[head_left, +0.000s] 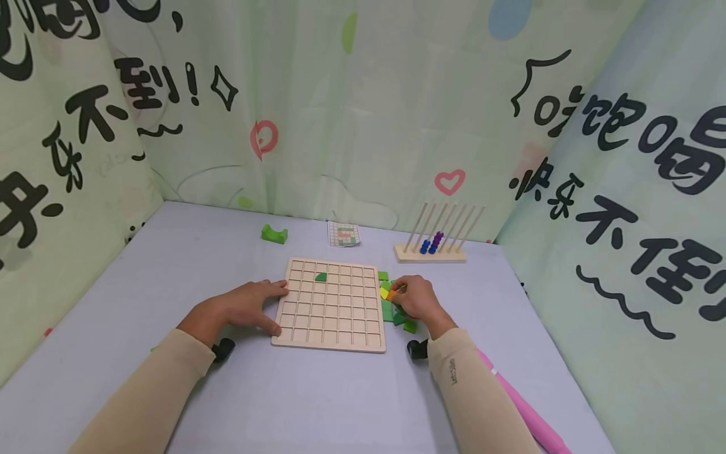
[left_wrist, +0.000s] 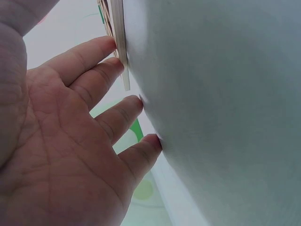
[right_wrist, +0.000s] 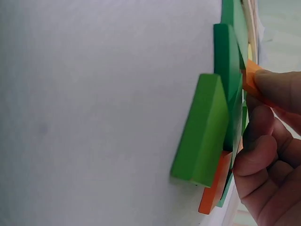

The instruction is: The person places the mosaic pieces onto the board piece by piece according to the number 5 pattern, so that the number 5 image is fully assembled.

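Behind the board (head_left: pixel 331 316) lies a patterned card (head_left: pixel 343 234).

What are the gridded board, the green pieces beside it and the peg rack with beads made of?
Gridded board: probably wood, unpainted and matte, judging by its pale tan colour and bare edge. Green pieces: painted wood or plastic, smooth; their even colour shows no grain. Peg rack: likely plain wood, similarly pale. Beads: perhaps plastic or painted wood, too small to tell.

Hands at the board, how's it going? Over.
Left hand touching board. Right hand pinching orange block. One green piece on board. Green blocks crowding right hand.
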Available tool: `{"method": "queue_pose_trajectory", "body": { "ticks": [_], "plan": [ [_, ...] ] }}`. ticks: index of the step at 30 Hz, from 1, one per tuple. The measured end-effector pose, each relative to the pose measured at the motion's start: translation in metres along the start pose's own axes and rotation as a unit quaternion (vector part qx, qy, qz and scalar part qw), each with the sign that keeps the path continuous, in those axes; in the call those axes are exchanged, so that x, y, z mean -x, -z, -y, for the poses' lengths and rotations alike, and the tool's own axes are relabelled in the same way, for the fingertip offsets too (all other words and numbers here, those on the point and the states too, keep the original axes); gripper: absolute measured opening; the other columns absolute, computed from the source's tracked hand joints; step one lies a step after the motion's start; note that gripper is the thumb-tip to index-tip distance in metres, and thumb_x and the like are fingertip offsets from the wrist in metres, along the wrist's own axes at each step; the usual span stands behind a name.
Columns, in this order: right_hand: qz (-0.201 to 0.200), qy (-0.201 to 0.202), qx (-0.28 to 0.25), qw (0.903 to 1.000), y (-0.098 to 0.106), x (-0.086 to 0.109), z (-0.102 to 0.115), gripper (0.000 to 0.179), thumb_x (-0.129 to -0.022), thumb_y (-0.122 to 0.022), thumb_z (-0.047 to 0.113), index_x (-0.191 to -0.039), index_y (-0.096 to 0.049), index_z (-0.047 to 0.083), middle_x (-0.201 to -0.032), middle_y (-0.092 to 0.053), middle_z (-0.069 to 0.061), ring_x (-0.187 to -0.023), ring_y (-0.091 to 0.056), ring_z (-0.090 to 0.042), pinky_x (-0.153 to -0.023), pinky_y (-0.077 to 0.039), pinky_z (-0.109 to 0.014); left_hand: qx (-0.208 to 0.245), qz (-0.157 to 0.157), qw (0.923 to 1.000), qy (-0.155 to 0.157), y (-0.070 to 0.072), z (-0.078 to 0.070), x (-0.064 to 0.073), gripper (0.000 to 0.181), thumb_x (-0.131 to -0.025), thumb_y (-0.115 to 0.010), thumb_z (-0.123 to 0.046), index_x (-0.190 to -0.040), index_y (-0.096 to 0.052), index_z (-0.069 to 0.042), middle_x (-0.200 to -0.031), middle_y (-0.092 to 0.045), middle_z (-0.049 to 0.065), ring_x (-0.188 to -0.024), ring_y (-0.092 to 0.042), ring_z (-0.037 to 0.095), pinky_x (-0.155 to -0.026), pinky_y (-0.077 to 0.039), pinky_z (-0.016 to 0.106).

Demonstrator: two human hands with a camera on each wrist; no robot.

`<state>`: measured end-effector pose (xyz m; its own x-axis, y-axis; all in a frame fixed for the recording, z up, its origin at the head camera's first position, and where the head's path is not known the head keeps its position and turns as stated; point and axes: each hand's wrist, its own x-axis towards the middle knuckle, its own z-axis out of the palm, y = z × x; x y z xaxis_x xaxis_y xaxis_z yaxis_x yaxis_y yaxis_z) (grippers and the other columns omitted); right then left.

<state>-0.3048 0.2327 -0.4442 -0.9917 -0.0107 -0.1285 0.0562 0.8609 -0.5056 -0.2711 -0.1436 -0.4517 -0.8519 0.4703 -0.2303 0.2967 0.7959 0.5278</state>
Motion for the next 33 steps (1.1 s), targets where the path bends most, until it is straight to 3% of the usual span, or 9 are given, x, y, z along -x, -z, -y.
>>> {"method": "queue_pose_trajectory", "body": {
  "ticks": [12, 18, 33],
  "plan": [
    [0.004, -0.022, -0.071, 0.9973, 0.002, 0.002, 0.007, 0.021, -0.096, -0.075, 0.017, -0.114, -0.072, 0.007, -0.110, -0.069, -0.011, -0.089, -0.060, -0.023, -0.066, -0.051, -0.027, 0.004, 0.004, 1.0000, 0.005, 0.001, 0.000, 0.000, 0.096, -0.076, -0.092, -0.043, -0.154, -0.049, -0.007, -0.170, -0.032, 0.010, -0.157, -0.022, 0.046, -0.125, -0.026, 0.061],
    [0.011, 0.010, -0.089, 0.9959, -0.002, 0.001, 0.020, 0.016, -0.096, -0.073, 0.015, -0.110, -0.073, 0.006, -0.104, -0.070, -0.010, -0.087, -0.061, -0.021, -0.069, -0.051, -0.027, 0.005, 0.004, 1.0000, 0.005, 0.000, 0.001, 0.000, 0.096, -0.076, -0.091, -0.043, -0.154, -0.049, -0.007, -0.170, -0.032, 0.009, -0.157, -0.022, 0.046, -0.124, -0.026, 0.062],
    [0.058, 0.101, -0.076, 0.9903, -0.023, -0.003, 0.068, 0.009, -0.097, -0.070, 0.011, -0.105, -0.074, 0.008, -0.095, -0.069, -0.005, -0.085, -0.057, -0.020, -0.074, -0.049, -0.029, 0.011, -0.002, 0.9999, 0.006, -0.001, 0.000, 0.000, 0.095, -0.076, -0.092, -0.040, -0.155, -0.049, -0.008, -0.170, -0.033, 0.007, -0.157, -0.023, 0.043, -0.124, -0.028, 0.060]
  ]
}}
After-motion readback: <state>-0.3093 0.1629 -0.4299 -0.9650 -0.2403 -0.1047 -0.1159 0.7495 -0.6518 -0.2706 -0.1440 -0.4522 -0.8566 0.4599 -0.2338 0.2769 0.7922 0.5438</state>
